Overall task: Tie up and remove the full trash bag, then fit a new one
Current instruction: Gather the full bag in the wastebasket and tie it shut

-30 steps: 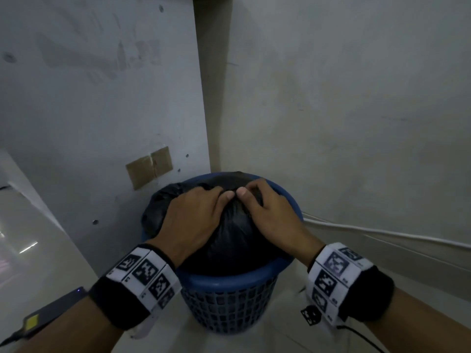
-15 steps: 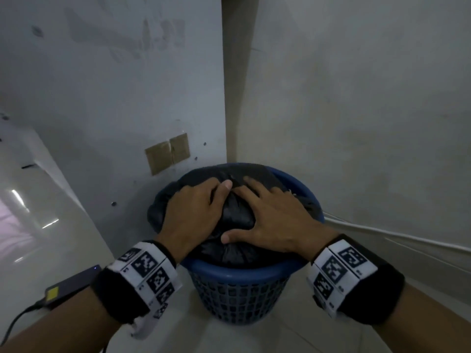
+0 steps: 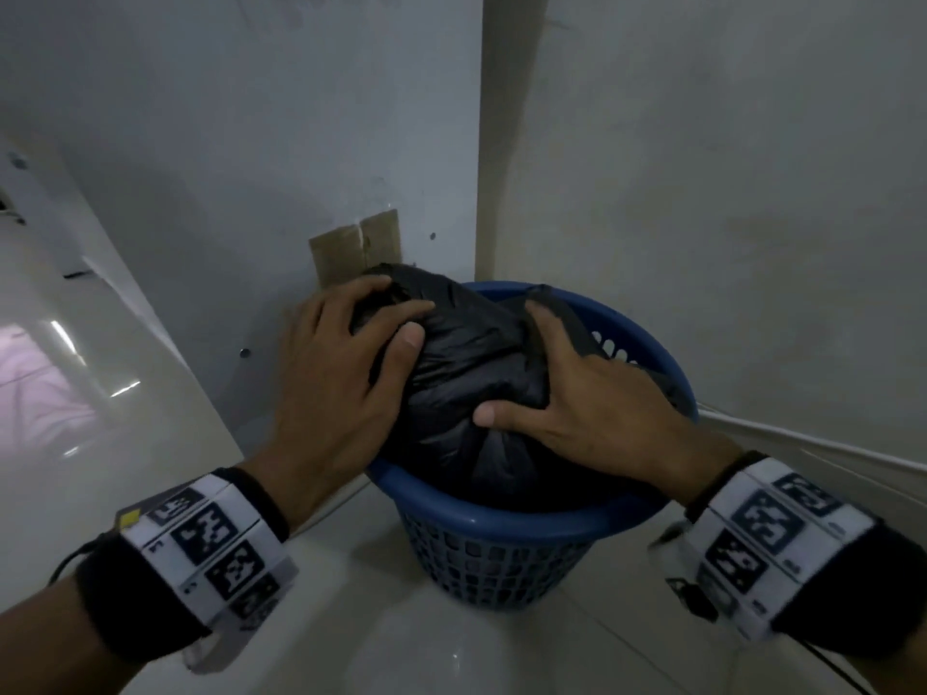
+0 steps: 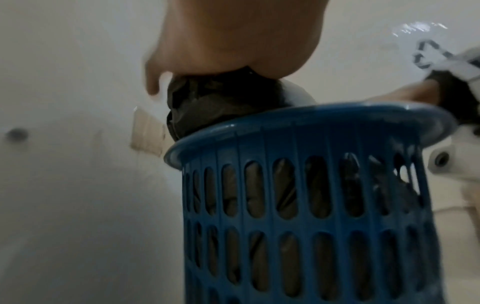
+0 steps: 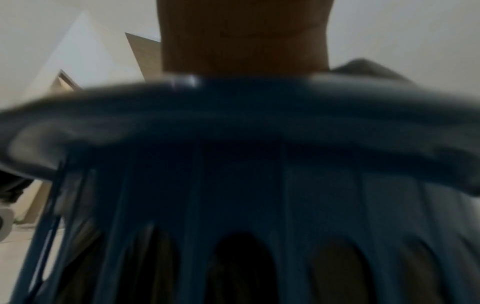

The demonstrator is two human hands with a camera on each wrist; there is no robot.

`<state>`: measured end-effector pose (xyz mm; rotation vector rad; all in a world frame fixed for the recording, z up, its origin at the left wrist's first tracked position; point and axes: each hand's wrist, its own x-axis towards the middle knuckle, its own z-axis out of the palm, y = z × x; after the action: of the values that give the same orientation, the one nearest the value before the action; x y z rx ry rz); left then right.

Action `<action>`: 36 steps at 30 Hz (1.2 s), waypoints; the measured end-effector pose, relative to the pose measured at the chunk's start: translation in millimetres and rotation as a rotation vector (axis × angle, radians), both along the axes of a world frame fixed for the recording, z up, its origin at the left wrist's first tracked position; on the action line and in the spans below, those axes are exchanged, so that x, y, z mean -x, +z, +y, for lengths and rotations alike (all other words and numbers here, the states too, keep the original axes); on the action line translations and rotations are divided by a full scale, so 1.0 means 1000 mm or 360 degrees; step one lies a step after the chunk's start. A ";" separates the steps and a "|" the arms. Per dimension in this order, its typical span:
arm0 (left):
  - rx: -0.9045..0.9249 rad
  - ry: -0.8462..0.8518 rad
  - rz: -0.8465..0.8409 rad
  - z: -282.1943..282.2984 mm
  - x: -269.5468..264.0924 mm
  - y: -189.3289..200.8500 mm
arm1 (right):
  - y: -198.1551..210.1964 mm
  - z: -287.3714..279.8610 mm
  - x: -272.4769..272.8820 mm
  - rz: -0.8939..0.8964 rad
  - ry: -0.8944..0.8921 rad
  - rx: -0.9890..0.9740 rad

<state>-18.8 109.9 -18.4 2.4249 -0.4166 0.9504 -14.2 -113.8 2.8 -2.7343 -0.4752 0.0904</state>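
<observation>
While the full black trash bag (image 3: pixel 471 373) sits untied in the blue basket (image 3: pixel 501 524), my left hand (image 3: pixel 341 378) and right hand (image 3: pixel 592 393) clutch its gathered plastic; knotting, removal and relining remain.

From the head we look steeply down into a wall corner onto the blue basket (image 3: pixel 501 524). Our left-wrist camera sits low beside the basket (image 4: pixel 311 195), close, facing its slotted side and rim from slightly below. Our right-wrist camera is nearer still, pressed up under the rim (image 5: pixel 233 115), blurred. All three views share the basket.
</observation>
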 end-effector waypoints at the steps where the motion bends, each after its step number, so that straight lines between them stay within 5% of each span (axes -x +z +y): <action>1: 0.0144 -0.0065 0.0108 0.002 0.000 -0.004 | 0.003 0.002 0.002 0.0049 0.0023 0.0026; 4: 0.0384 -0.0155 0.0333 0.001 -0.002 -0.018 | 0.010 0.012 0.004 0.0058 0.0073 0.0127; 9: 0.0112 -0.0234 0.0374 -0.003 -0.011 -0.034 | 0.008 0.027 0.001 -0.0169 0.0093 0.0191; 14: 0.0178 -0.0121 0.0285 -0.002 -0.011 -0.024 | 0.002 0.026 -0.009 0.0027 -0.0053 -0.0049; 17: 0.0460 -0.0065 0.0482 -0.006 0.005 -0.004 | 0.004 0.024 -0.021 0.0243 -0.0126 -0.0177; 20: 0.1067 0.0073 0.0879 -0.012 0.015 0.021 | 0.014 0.026 -0.030 0.0491 -0.0199 -0.0276; 24: 0.1960 0.0534 0.1918 -0.021 0.022 0.063 | 0.024 0.030 -0.034 0.0701 -0.0274 -0.0209; 27: 0.2470 0.0384 0.2566 -0.025 0.019 0.086 | 0.026 0.031 -0.036 0.0753 -0.0398 -0.0345; 31: 0.2622 0.0105 0.2704 -0.029 0.008 0.091 | 0.037 0.030 -0.044 0.0842 -0.0465 -0.0336; 36: 0.2844 -0.0233 0.2410 -0.041 0.008 0.078 | 0.037 0.019 -0.054 0.0877 -0.0576 -0.0468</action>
<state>-27.2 68.8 59.8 0.7809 0.5994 -0.6393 39.7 -94.4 40.0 -2.3227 0.1504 0.6047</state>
